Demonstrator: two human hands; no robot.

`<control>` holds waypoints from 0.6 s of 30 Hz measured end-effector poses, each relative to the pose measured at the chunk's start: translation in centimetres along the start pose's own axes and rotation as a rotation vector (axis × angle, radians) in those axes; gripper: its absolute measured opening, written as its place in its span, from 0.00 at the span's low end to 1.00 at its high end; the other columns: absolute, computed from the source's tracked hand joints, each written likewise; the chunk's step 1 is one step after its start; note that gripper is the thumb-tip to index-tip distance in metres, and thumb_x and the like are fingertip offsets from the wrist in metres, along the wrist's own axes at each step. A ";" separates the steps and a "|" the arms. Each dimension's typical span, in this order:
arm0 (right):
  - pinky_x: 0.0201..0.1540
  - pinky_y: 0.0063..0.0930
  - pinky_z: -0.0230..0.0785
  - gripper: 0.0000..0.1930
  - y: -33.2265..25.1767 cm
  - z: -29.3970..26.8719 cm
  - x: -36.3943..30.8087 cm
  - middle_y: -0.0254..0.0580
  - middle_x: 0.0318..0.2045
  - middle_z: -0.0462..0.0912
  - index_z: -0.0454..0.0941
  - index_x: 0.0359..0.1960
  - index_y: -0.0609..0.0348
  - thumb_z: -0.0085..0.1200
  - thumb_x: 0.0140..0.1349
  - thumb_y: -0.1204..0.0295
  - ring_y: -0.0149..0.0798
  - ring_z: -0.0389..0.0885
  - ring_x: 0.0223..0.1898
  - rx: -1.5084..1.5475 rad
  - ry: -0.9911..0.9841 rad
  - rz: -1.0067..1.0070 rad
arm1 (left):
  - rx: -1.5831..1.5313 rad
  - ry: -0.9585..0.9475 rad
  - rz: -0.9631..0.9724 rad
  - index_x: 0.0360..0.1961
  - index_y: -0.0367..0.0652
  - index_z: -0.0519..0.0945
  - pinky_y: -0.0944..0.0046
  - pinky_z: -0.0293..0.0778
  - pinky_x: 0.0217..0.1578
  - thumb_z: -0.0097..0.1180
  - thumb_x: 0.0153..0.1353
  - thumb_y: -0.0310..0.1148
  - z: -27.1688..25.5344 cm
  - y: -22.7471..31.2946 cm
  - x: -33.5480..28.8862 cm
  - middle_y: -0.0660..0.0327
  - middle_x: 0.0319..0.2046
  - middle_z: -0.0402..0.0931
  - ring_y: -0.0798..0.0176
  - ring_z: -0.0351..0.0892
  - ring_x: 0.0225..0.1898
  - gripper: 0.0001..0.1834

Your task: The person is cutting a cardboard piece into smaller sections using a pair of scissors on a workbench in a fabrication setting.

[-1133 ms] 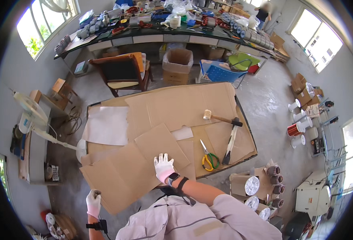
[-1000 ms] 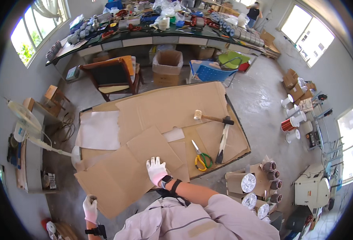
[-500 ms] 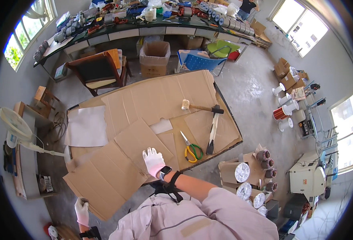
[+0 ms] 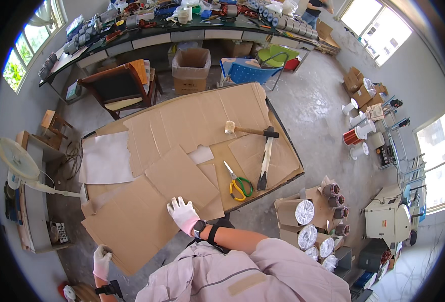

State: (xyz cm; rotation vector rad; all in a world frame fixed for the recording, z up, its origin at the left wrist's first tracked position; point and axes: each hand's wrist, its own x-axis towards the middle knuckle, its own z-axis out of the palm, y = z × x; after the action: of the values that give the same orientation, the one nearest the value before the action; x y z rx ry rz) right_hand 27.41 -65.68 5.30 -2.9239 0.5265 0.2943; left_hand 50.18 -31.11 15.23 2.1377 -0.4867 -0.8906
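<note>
A large brown cardboard sheet with crease lines lies over the near left of the table and sticks out past its edge toward me. My left hand, in a white glove, is closed on the sheet's near left edge. With fingers spread, my gloved right hand presses on the sheet near the fold by its squarish right part. To the right lie scissors with yellow and green handles, blades partly apart. Beyond them rests a pale-headed mallet, touching a dark-headed tool with a pale handle.
Other cardboard and a whitish sheet cover the table. Past it stand a brown chair, a lined carton, a blue chair and a cluttered workbench. Wrapped rolls stand at right; a fan at left.
My right hand has slid left and slightly toward me across the cardboard. My left hand keeps its hold on the edge. The whole view has shifted slightly.
</note>
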 end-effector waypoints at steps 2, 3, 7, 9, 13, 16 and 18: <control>0.55 0.50 0.74 0.25 0.9 -0.4 -0.4 0.51 0.67 0.70 0.73 0.65 0.55 0.54 0.64 0.69 0.54 0.69 0.67 0.026 0.088 -0.026 | 0.010 0.011 0.000 0.34 0.36 0.77 0.72 0.67 0.33 0.49 0.53 0.14 0.4 0.8 0.1 0.68 0.27 0.73 0.74 0.70 0.30 0.10; 0.52 0.45 0.74 0.22 1.5 -1.0 -0.6 0.50 0.66 0.72 0.77 0.60 0.56 0.55 0.63 0.69 0.52 0.71 0.65 0.051 0.177 -0.055 | 0.020 0.027 -0.001 0.34 0.36 0.77 0.72 0.67 0.33 0.49 0.53 0.14 0.3 1.0 0.0 0.68 0.27 0.73 0.75 0.70 0.30 0.10; 0.49 0.39 0.72 0.08 5.3 -3.9 -1.5 0.47 0.56 0.79 0.86 0.36 0.53 0.56 0.58 0.70 0.47 0.76 0.59 -0.025 0.298 -0.156 | -0.023 0.004 -0.011 0.34 0.36 0.78 0.72 0.67 0.32 0.48 0.52 0.14 -2.5 -0.8 0.5 0.69 0.27 0.73 0.75 0.70 0.29 0.10; 0.49 0.39 0.72 0.08 7.6 -4.1 -2.2 0.46 0.53 0.80 0.86 0.36 0.54 0.55 0.58 0.70 0.46 0.77 0.57 0.021 0.280 -0.100 | 0.029 0.006 -0.022 0.33 0.36 0.78 0.71 0.67 0.31 0.48 0.52 0.14 -3.6 -2.5 1.4 0.68 0.26 0.73 0.74 0.69 0.28 0.10; 0.50 0.44 0.74 0.12 11.2 -3.3 -3.7 0.49 0.53 0.80 0.82 0.41 0.55 0.56 0.57 0.68 0.49 0.78 0.54 0.180 0.210 0.051 | 0.413 0.073 -0.017 0.41 0.37 0.79 0.63 0.75 0.41 0.54 0.50 0.15 -5.6 -5.4 4.5 0.57 0.34 0.79 0.62 0.78 0.37 0.16; 0.47 0.46 0.76 0.18 15.3 -3.3 -5.7 0.47 0.49 0.80 0.78 0.48 0.55 0.58 0.57 0.62 0.49 0.80 0.50 0.167 0.274 0.284 | 0.951 0.596 0.134 0.53 0.41 0.76 0.53 0.72 0.59 0.60 0.49 0.17 -2.1 -3.5 5.0 0.47 0.52 0.77 0.46 0.75 0.57 0.27; 0.47 0.45 0.76 0.23 19.8 -3.3 -6.9 0.49 0.46 0.80 0.77 0.51 0.56 0.61 0.56 0.58 0.51 0.80 0.48 0.153 0.239 0.540 | 0.846 0.563 0.008 0.62 0.41 0.71 0.46 0.60 0.70 0.65 0.49 0.20 0.2 0.4 5.8 0.44 0.64 0.69 0.40 0.62 0.69 0.35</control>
State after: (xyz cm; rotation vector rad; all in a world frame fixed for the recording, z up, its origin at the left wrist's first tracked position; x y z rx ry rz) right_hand 14.51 -82.41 7.65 -2.6300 1.3104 -0.0403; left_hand 53.97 -34.86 12.85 2.9858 -0.6381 -0.0010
